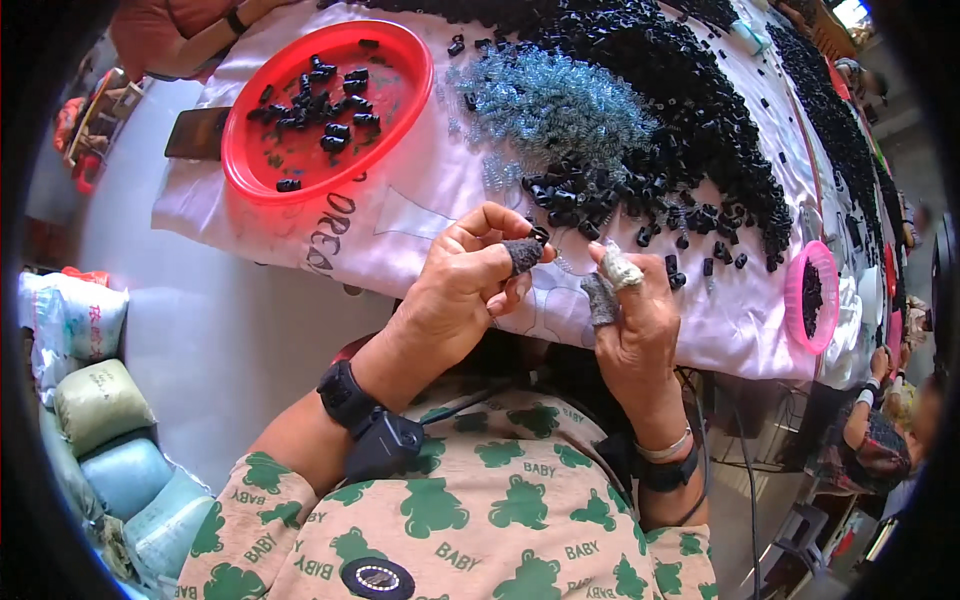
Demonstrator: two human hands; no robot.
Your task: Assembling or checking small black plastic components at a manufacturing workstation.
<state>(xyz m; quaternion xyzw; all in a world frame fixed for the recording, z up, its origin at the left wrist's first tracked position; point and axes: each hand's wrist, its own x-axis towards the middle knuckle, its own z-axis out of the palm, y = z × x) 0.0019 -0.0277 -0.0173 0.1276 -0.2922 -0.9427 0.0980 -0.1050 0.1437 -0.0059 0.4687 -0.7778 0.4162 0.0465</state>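
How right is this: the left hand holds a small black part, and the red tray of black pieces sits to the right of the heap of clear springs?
One thing is wrong: the red tray of black pieces sits to the left of the heap of clear springs, as the head view shows. The left hand does hold a small black part.

Left hand [445, 290]: makes the grip, thumb and index finger pinched together, other fingers curled beneath.
Left thumb [523, 257]: wrapped in dark cloth.
Right hand [640, 325]: just right of the grip, not touching the left, index finger and thumb tips apart.
Right index finger [622, 267]: pale wrap, pointing toward the grip.
Right thumb [600, 302]: grey wrap.
Left wrist [358, 385]: strapped, below-left of the grip.
Right wrist [663, 432]: banded, below-right.
Forearms: converging upward on the grip.
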